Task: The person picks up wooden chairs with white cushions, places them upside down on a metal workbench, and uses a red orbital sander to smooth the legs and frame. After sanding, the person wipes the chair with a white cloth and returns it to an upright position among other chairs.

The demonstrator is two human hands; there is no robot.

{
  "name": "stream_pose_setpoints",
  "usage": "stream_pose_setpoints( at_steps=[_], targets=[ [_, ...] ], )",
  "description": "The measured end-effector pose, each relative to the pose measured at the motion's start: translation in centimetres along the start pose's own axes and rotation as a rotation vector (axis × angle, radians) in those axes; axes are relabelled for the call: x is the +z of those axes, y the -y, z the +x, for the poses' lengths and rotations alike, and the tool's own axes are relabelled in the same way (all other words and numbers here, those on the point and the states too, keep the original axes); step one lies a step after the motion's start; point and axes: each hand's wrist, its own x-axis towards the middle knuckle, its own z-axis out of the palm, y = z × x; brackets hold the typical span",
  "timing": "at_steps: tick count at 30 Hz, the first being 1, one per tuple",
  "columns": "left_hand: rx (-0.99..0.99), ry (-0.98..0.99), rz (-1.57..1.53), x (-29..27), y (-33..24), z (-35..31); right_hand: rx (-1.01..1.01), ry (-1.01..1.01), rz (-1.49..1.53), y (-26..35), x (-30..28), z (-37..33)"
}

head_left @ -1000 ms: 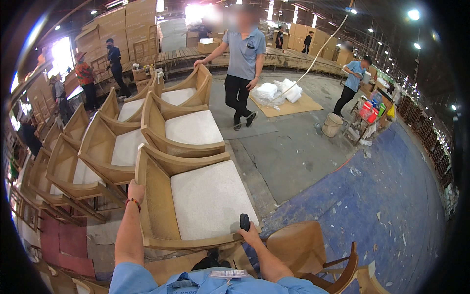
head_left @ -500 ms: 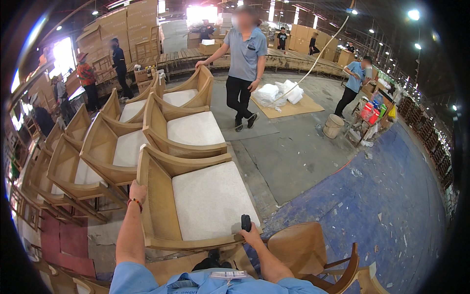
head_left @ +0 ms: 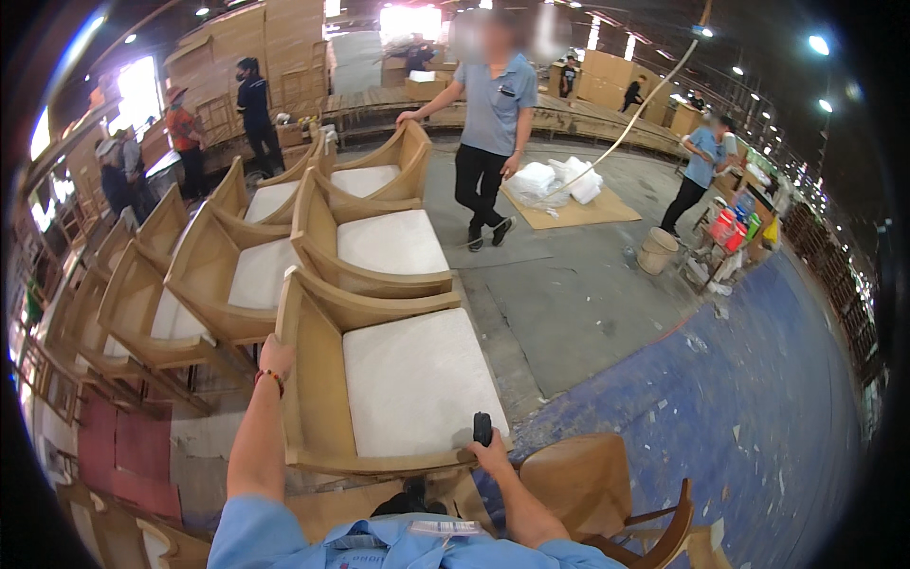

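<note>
Directly before me stands a light wooden chair (head_left: 311,389) with a curved frame and a white seat pad (head_left: 422,384). My left hand (head_left: 276,358), with a beaded bracelet at its wrist, is closed on the outer left side of the frame; part of its fingers is hidden. At the chair's near right corner, my right hand (head_left: 491,455) is wrapped round a small black handheld object (head_left: 482,429) whose exact kind I cannot make out. That hand also seems to touch the frame's corner.
Matching chairs (head_left: 393,248) stand in rows ahead and left. A person in a blue shirt (head_left: 493,104) rests a hand on a far chair. Close on my right is a brown wooden chair (head_left: 580,484). A bucket (head_left: 657,250) and white foam packing (head_left: 559,180) lie farther off.
The whole scene has shifted slightly right in view as my head turned a little left. Both hands keep their places at the chair.
</note>
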Motion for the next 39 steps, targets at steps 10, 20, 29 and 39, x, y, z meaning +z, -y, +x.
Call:
stream_pose_setpoints(
  at_steps=[10, 20, 29, 39],
  targets=[
    [-0.016, -0.01, 0.035, -0.5, -0.7, -0.5, 0.012, 0.029, 0.01, 2.3, -0.2, -0.8],
    [0.001, 0.124, -0.205, -1.6, -0.2, -0.9, -0.02, 0.057, 0.057, 2.1, 0.3, -0.8],
    [-0.107, 0.48, -0.859, -2.3, 10.3, -6.9, -0.019, 0.039, -0.105, 2.3, 1.4, -1.6],
    [-0.455, 0.68, -0.417, -2.0, 43.4, -27.2, 0.194, 0.014, -0.531, -0.6, 4.0, -16.0]
  ],
)
